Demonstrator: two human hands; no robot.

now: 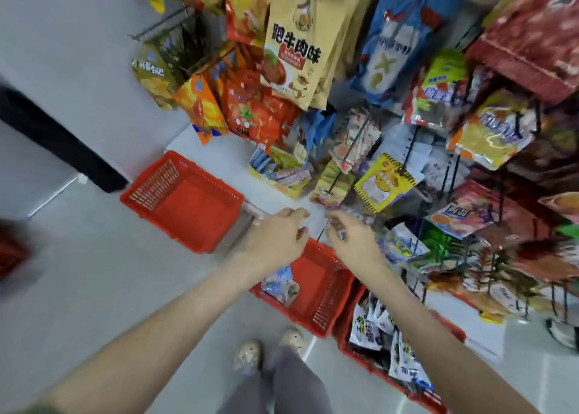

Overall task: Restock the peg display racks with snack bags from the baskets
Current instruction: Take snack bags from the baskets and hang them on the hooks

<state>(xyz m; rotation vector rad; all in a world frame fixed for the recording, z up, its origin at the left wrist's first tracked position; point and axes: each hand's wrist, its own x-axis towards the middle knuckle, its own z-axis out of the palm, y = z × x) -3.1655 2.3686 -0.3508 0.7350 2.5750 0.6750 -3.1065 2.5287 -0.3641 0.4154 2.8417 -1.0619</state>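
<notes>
From where I sit this looks mid-job, with a fair amount left. Both arms are stretched toward a low peg of the peg rack (410, 144). My right hand (352, 241) has its fingers curled round a small purplish packet (342, 234), held up just beside the tip of a thin black hook where similar packets (332, 191) already hang. The blur keeps me from saying whether the packet's hole is on the wire yet. My left hand (277, 236) is close alongside with its fingers bent, and I cannot tell whether it is pinching anything or only steadying. On the floor, the far red basket (163, 222) shows only its bare bottom, so I take that one as finished. The middle basket (329, 307), under my wrists, has just a few pale blue bags (282, 285) in one corner. The near basket (344, 335), by my right forearm, is packed with black-and-white bags (369, 329), which I judge to be the bulk of the remaining work. The upper hooks look well filled, among them the beige beef-flavour bags (294, 53) and a yellow striped bag (383, 183).
</notes>
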